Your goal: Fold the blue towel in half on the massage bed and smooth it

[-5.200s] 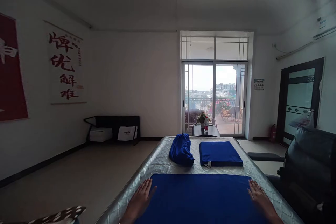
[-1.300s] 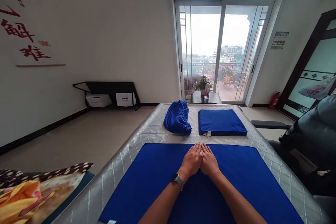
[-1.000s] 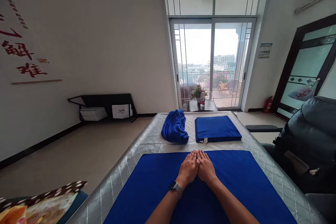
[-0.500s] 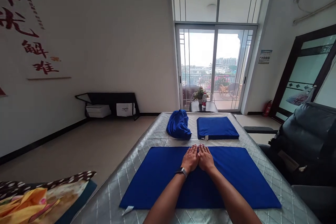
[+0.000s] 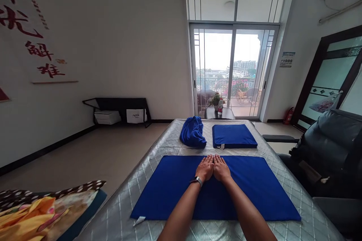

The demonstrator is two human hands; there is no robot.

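A blue cloth (image 5: 166, 192), perhaps a towel, lies spread flat and smooth, with a white tag at its near left corner. My left hand (image 5: 204, 168), with a watch on the wrist, rests flat near the middle of its far edge. Beside it, nearly touching, my right hand (image 5: 221, 168) lies flat too, fingers stretched forward. Neither hand holds anything. Beyond the spread cloth sit a crumpled blue cloth (image 5: 192, 132) on the left and a stack of folded blue cloths (image 5: 234, 136) on the right.
The quilted silver cover (image 5: 121, 211) lies beneath the cloths. A dark armchair (image 5: 330, 147) stands close on the right; a patterned cushion (image 5: 82, 205) is at the lower left. A small table (image 5: 210, 113) with a bottle (image 5: 220, 107) and a plant (image 5: 215, 100) stands beyond the far edge.
Both hands stay flat at the far middle of the spread cloth, with hardly any movement over it. The whole view has shifted slightly.
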